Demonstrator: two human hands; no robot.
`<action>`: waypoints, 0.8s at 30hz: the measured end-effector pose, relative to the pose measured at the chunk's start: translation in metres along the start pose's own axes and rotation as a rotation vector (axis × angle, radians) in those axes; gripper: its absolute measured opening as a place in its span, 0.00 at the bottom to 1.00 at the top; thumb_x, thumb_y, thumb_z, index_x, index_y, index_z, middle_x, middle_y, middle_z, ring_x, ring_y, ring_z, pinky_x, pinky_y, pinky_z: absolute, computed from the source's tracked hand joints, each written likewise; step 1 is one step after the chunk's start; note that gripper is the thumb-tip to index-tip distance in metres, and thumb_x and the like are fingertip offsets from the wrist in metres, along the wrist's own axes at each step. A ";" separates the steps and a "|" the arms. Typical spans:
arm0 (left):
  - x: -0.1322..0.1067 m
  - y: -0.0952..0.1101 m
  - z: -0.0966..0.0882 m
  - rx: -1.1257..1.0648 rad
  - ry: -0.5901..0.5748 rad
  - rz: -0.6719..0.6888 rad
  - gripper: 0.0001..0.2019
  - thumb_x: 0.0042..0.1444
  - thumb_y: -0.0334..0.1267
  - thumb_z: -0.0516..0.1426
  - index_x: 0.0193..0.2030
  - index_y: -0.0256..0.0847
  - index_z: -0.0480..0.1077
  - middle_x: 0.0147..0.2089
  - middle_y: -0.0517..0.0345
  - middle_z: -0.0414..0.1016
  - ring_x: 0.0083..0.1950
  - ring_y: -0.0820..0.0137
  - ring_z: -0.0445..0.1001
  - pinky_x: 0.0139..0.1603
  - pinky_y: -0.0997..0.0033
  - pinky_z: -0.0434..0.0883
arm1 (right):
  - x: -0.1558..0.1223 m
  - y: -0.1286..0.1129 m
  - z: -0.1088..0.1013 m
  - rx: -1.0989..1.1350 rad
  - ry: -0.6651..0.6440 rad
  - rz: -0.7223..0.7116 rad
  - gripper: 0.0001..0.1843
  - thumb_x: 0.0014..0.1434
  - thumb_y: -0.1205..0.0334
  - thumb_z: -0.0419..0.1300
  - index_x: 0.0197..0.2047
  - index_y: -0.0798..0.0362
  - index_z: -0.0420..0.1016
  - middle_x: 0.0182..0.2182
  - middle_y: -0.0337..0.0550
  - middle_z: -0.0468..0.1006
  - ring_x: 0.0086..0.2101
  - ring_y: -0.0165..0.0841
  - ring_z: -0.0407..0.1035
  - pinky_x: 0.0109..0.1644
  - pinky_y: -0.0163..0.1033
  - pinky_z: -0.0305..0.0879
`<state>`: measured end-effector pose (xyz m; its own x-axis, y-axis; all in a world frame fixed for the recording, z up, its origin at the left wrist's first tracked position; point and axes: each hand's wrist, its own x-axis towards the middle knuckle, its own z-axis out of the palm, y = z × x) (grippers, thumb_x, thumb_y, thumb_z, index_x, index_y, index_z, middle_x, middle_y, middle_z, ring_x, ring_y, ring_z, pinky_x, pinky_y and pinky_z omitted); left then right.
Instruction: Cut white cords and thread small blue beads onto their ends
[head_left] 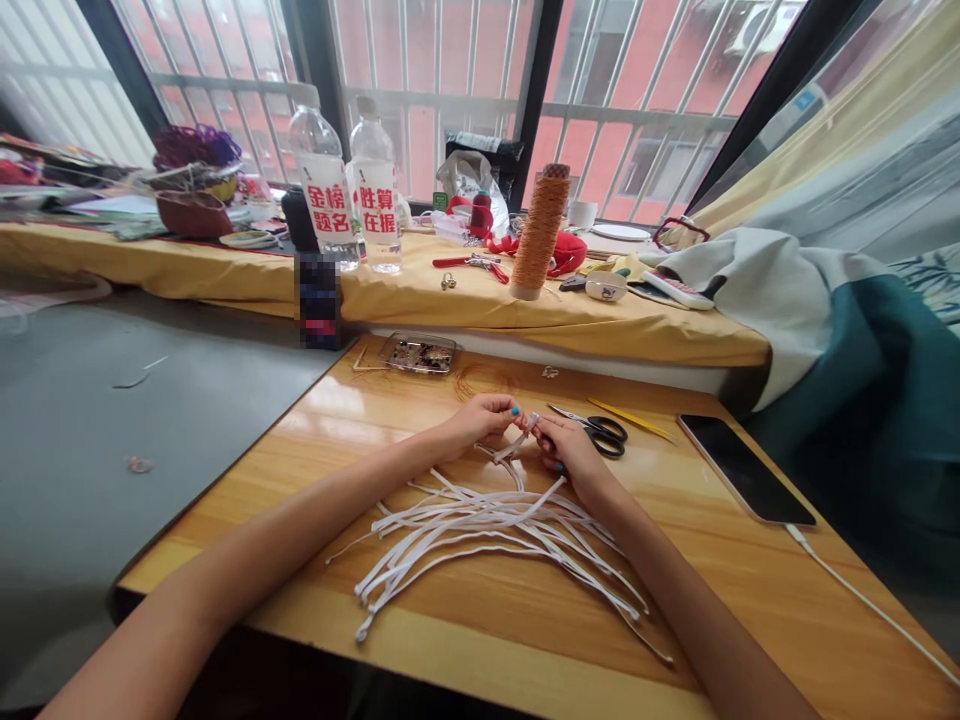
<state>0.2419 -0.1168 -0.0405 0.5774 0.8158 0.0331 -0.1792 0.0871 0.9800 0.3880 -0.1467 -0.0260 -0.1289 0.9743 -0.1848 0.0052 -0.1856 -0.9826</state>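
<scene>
Both my hands meet over the middle of a wooden table [750, 600]. My left hand [484, 418] and my right hand [564, 448] are closed in a pinch on the same white strip [521, 442], which runs between their fingertips. Several more white strips [480, 535] lie fanned out on the table just below my wrists. Black-handled scissors [600, 432] rest right beside my right hand.
A phone [742, 468] with a white cable lies at the right. Yellow tweezers [630, 418] and a small tray of beads [418, 352] lie farther back. The yellow-covered sill behind holds an orange thread cone [540, 232], two water bottles [352, 190], red pliers [472, 264] and clutter.
</scene>
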 end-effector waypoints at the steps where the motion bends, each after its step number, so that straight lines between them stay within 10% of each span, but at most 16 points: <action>1: 0.000 0.000 0.000 0.007 0.005 0.004 0.16 0.43 0.47 0.58 0.27 0.35 0.63 0.18 0.68 0.54 0.16 0.84 0.45 0.17 0.79 0.43 | 0.000 0.000 0.000 0.006 -0.001 0.004 0.08 0.40 0.61 0.53 0.16 0.53 0.59 0.10 0.28 0.53 0.12 0.20 0.42 0.15 0.29 0.36; 24: -0.003 0.008 0.001 -0.083 -0.039 0.016 0.13 0.43 0.42 0.58 0.27 0.32 0.65 0.29 0.56 0.68 0.25 0.81 0.61 0.28 0.80 0.58 | -0.002 0.004 -0.004 0.036 0.059 -0.118 0.13 0.48 0.54 0.53 0.20 0.53 0.59 0.15 0.31 0.59 0.15 0.21 0.51 0.16 0.28 0.47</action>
<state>0.2397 -0.1190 -0.0322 0.6040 0.7949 0.0576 -0.2533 0.1229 0.9595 0.3921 -0.1487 -0.0300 -0.0678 0.9953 -0.0694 -0.0419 -0.0723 -0.9965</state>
